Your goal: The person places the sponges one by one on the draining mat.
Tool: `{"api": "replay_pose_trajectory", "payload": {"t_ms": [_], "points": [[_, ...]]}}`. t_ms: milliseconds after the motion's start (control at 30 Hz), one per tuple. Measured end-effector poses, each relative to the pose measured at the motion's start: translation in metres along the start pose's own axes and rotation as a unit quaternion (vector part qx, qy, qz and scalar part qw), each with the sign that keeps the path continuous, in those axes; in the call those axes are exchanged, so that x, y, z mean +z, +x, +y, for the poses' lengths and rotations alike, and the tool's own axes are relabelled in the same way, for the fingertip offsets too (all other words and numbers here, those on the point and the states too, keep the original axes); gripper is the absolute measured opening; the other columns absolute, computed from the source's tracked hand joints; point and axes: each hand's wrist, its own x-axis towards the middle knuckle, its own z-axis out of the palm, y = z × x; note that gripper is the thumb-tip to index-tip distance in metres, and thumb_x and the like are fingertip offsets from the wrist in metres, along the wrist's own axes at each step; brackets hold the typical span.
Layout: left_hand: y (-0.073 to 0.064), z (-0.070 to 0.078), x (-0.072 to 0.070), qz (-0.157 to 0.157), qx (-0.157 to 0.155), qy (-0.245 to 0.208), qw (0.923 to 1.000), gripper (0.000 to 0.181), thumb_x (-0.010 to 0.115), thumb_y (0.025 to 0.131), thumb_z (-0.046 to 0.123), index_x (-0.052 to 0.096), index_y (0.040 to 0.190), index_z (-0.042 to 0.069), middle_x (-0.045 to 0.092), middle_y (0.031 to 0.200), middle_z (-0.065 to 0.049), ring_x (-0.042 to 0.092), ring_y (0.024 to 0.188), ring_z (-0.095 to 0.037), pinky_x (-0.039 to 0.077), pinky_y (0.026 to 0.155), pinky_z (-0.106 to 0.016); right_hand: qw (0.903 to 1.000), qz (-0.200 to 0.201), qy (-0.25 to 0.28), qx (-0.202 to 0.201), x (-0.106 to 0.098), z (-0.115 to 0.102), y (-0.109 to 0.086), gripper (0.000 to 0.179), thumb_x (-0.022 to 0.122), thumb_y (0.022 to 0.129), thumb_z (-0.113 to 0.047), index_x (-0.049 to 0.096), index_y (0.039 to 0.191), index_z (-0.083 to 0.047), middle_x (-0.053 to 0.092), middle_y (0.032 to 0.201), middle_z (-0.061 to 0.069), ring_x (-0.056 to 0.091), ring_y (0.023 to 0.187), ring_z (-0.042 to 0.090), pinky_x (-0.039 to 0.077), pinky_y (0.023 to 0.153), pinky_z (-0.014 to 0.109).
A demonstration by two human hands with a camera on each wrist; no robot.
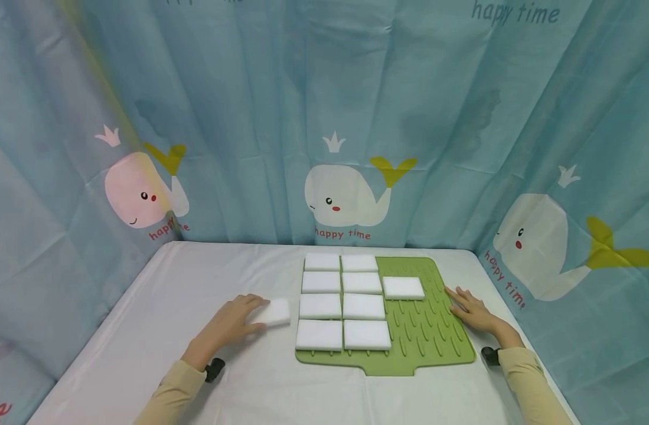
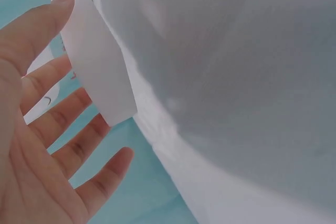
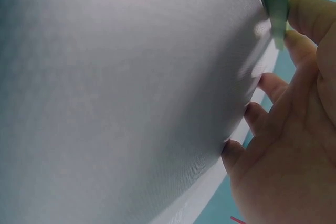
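My left hand [image 1: 236, 320] pinches a white sponge block [image 1: 276, 311] between thumb and fingers, to the left of a green ridged mat [image 1: 430, 330]. From the left wrist, the same sponge [image 2: 100, 56] shows its narrow side, with the thumb on one face and fingertips at the other. Two columns of white sponges [image 1: 321, 306] lie in rows on the mat's left part. One more sponge [image 1: 403, 287] sits alone to their right. Over at the mat's right edge, my right hand [image 1: 474, 310] rests with its thumb and forefinger touching the rim [image 3: 278, 9].
A white cloth [image 1: 260, 383] covers the table under the mat. Blue curtains [image 1: 250, 118] printed with whales stand behind and at both sides. The mat has a short tab [image 1: 390, 370] on its near side.
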Motion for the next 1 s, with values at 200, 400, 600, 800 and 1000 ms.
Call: {"api": "replay_pose_trajectory", "payload": {"t_ms": [200,400,600,800,1000], "points": [[0.005,-0.003,-0.008,0.014,0.012,-0.002,0.9998,0.05,0.071,0.08,0.036,0.06,0.122,0.012,0.058,0.121,-0.01,0.054,0.108,-0.031,0.046,0.085,-0.05,1.0,-0.003,-0.007,0.006,0.0,0.0,0.0,0.056,0.046,0.097,-0.028,0.03,0.143,-0.001,0.015,0.144,0.037,0.006,0.129,0.06,0.001,0.097,0.074],[0.012,-0.001,-0.015,0.021,0.02,-0.001,0.9996,0.052,0.07,0.08,0.038,0.059,0.124,0.012,0.058,0.121,-0.01,0.055,0.108,-0.03,0.047,0.086,-0.049,0.9999,-0.002,-0.011,0.007,0.0,0.001,0.0,0.056,0.047,0.097,-0.027,0.03,0.143,0.0,0.015,0.144,0.037,0.006,0.129,0.06,0.002,0.098,0.074],[0.023,0.006,-0.017,0.031,0.042,-0.005,0.9986,0.053,0.071,0.08,0.038,0.058,0.125,0.012,0.059,0.121,-0.009,0.056,0.108,-0.029,0.047,0.087,-0.046,0.9999,-0.003,-0.011,0.008,0.0,0.001,0.001,0.056,0.047,0.097,-0.028,0.03,0.143,-0.001,0.015,0.144,0.037,0.006,0.13,0.06,0.002,0.098,0.074],[0.037,0.015,-0.015,0.038,0.06,-0.002,0.9975,0.053,0.071,0.08,0.038,0.058,0.124,0.013,0.059,0.121,-0.009,0.055,0.108,-0.029,0.048,0.087,-0.046,0.9999,-0.003,-0.009,0.008,0.001,0.005,0.003,0.056,0.046,0.097,-0.028,0.029,0.144,-0.002,0.015,0.145,0.036,0.005,0.13,0.06,0.001,0.098,0.073],[0.051,0.025,-0.012,0.034,0.069,-0.007,0.997,0.052,0.07,0.08,0.039,0.058,0.124,0.013,0.059,0.121,-0.008,0.055,0.109,-0.028,0.047,0.088,-0.046,1.0,-0.006,-0.005,0.006,0.003,0.007,0.003,0.056,0.045,0.097,-0.029,0.027,0.144,-0.004,0.014,0.145,0.037,0.004,0.13,0.06,0.001,0.098,0.073]]}}
